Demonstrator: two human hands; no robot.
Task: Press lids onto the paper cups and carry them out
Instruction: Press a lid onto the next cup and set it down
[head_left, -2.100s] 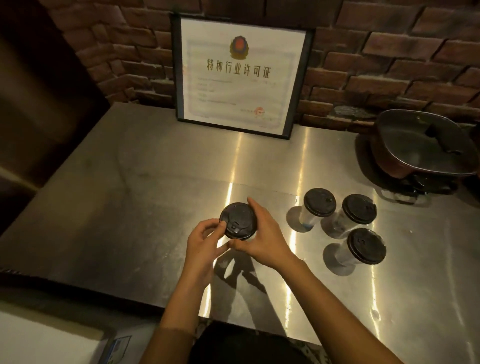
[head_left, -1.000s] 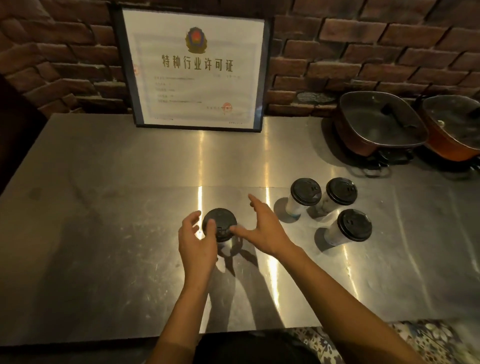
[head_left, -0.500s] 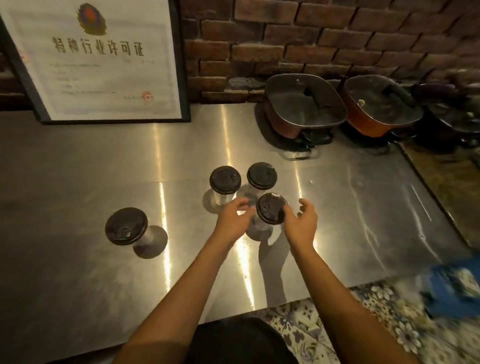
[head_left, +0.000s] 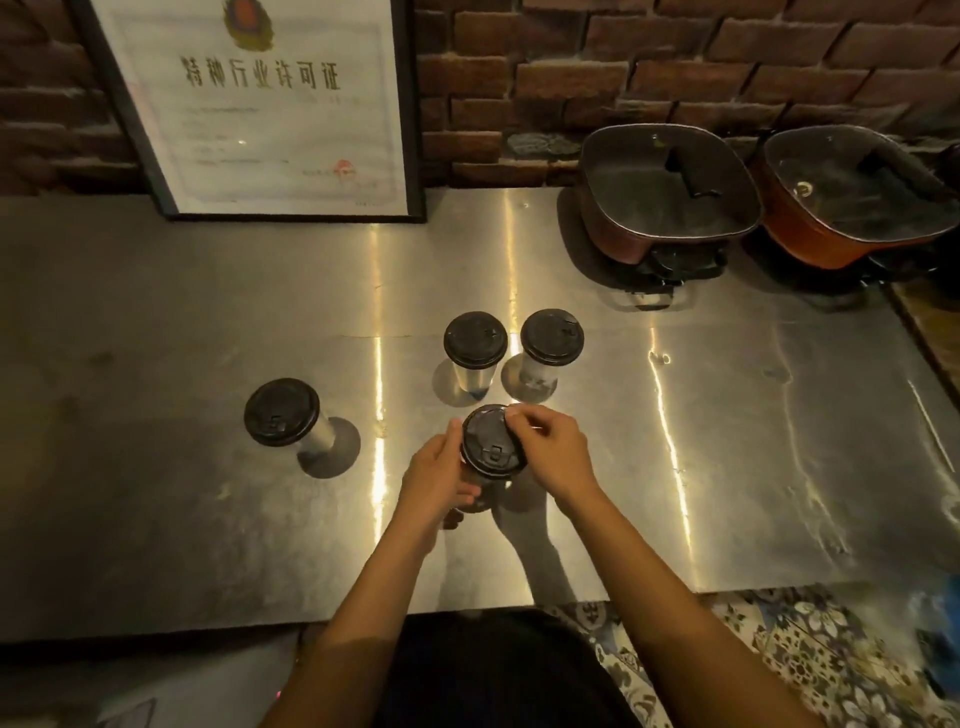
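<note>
Counter (head_left: 727, 467) carries four lidded cups. Held cup (head_left: 491, 448) stands nearest, between left hand (head_left: 436, 480) and right hand (head_left: 553, 452). Two cups (head_left: 475, 340) (head_left: 551, 338) stand side by side behind it. Fourth cup (head_left: 282, 413) stands apart, left. Frame (head_left: 260, 104) leans rear left; two pots (head_left: 667, 189) (head_left: 857, 197) sit rear right.

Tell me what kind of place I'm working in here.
Probably the back counter of a small eatery or drink shop: a steel counter, lidded takeaway cups, electric hotpots and a framed licence against the brick wall.

We have left the first lidded cup (head_left: 283, 415) standing alone at left. Now our left hand (head_left: 441, 480) grips the nearest cup (head_left: 491, 447), right hand (head_left: 550, 452) fingertips on its lid.
</note>
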